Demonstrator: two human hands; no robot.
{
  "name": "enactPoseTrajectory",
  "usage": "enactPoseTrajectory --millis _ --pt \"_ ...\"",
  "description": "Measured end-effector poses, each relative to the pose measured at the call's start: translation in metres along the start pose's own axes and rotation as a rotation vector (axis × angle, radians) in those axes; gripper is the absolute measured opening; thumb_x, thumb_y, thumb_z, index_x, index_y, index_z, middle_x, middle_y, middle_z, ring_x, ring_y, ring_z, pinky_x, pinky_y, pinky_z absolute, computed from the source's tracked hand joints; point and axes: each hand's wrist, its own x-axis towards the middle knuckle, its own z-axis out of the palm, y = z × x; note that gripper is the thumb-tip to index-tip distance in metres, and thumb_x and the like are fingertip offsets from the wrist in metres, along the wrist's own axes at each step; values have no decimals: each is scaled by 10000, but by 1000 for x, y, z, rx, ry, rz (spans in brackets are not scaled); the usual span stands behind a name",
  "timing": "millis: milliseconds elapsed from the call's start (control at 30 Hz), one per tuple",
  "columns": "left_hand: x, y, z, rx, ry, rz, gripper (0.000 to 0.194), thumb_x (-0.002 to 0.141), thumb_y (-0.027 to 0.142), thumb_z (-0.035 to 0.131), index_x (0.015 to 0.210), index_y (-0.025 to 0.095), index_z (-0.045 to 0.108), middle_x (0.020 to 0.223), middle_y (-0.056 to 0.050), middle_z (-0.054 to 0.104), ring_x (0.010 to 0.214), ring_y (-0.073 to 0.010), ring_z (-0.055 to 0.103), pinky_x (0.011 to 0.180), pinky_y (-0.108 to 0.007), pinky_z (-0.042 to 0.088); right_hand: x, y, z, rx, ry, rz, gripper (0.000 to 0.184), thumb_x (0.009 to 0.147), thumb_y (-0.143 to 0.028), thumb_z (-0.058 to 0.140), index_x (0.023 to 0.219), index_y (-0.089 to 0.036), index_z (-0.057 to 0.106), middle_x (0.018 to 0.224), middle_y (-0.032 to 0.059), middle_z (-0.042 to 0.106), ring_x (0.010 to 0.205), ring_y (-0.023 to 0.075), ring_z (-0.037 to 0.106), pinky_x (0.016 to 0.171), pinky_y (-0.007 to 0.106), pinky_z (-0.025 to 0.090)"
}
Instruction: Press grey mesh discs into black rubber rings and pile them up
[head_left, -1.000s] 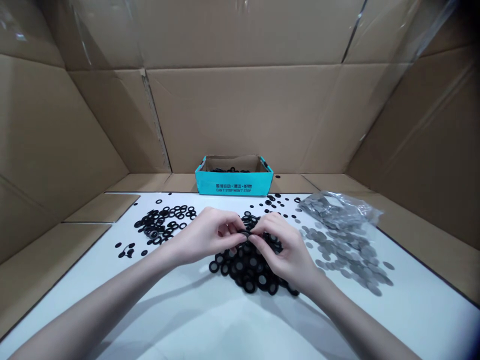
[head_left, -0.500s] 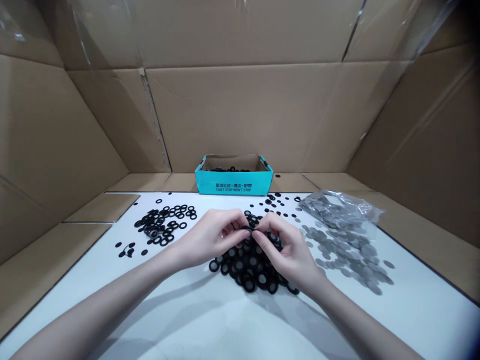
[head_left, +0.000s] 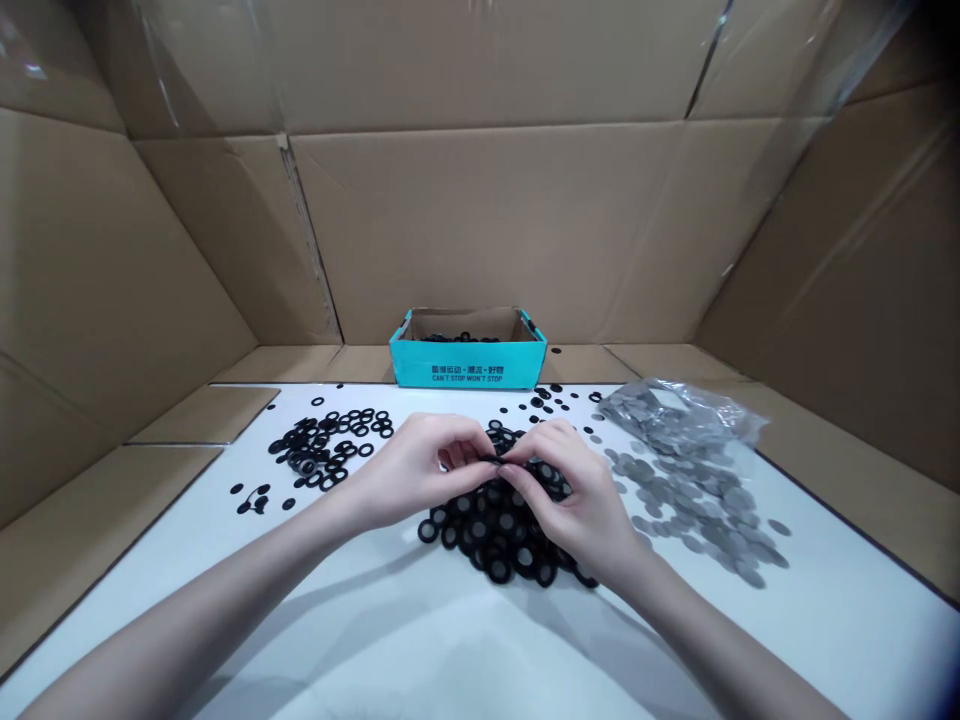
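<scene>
A black rubber ring (head_left: 491, 459) is held edge-on between the fingers (head_left: 517, 470) of the left hand (head_left: 409, 472) and right hand (head_left: 577, 495), closed together just above a pile of black rings (head_left: 487, 540).

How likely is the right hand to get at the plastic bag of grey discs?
Probably yes: the right hand sits closest, with only grey discs lying between it and the plastic bag, though it is pinching a black ring with the left hand.

White table (head_left: 420, 640), black rings (head_left: 478, 530), gray discs (head_left: 705, 525)
</scene>
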Motion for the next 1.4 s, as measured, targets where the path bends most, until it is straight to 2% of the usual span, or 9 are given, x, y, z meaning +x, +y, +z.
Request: enactPoseTrajectory --millis 167,267,367,500,633,1000,1267,1400 --pt "0 1 2 26 -7 27 133 901 239 532 814 144 565 738 11 601 642 -92 559 569 -180 427 -1 -4 1 25 24 4 171 889 -134 547 740 -206 502 690 3 554 694 158 496 637 298 404" --pt "0 1 2 75 -30 52 99 879 204 553 798 150 564 729 17 609 653 -99 577 600 -191 449 -2 -8 2 -9 70 -45 169 872 -106 539 747 -209 491 691 10 538 730 177 488 669 323 397" --pt "0 -2 1 65 -37 52 85 867 187 561 796 146 586 717 13 616 654 -103 586 613 -196 463 -2 -8 3 -52 57 -50 174 865 -98 544 745 -211 490 687 12 546 762 191 483 687 338 386" --pt "2 -5 2 -27 42 51 105 863 221 591 823 131 625 749 -9 638 667 -104 587 615 -195 468 -2 -4 3 -21 48 2 154 875 -123 565 757 -211 519 702 10 577 758 181 496 683 326 402" --pt "2 -4 3 0 96 80 131 879 249 585 839 133 630 807 -19 625 708 -107 577 627 -201 459 -1 -2 1 30 62 26 109 875 -158 588 788 -213 554 740 15 605 773 180 524 702 328 428" --pt "1 2 7 -13 56 -10 109 866 219 560 809 136 601 744 -10 617 659 -112 558 587 -208 438 -3 -1 4 -66 90 -91 119 866 -93 569 833 -207 564 758 32 600 784 195 519 700 359 416" --pt "-2 4 7 104 26 -20 100 902 223 507 833 168 554 759 16 598 645 -102 539 557 -197 398 -1 -3 1 -67 72 -65 95 862 -119 585 826 -205 570 753 27 607 779 192 516 707 360 419" --pt "-1 4 9 51 8 -12 93 916 210 483 849 171 534 718 35 554 612 -92 488 557 -202 382 -2 -5 1 -84 88 -80 115 863 -102 551 828 -211 560 762 33 600 772 194 522 690 361 419"
